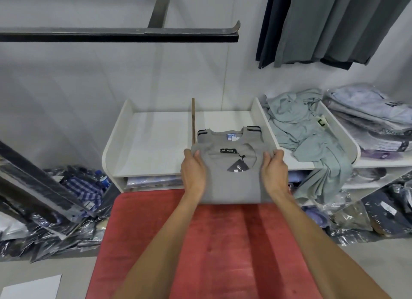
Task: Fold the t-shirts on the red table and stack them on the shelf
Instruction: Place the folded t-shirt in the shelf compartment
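Both hands, left point(193, 170) and right point(274, 170), pinching folded gray t-shirt point(234, 187) by top corners, held over shelf point(156, 142) edge. One striped shirt point(229, 135) already stacked there. Red surface point(223, 243) looks bare; rumpled green pile point(307, 129) probably left.

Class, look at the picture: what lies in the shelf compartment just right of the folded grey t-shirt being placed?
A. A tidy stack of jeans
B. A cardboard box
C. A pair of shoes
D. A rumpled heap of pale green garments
D: a rumpled heap of pale green garments fills that compartment and spills over the shelf front.
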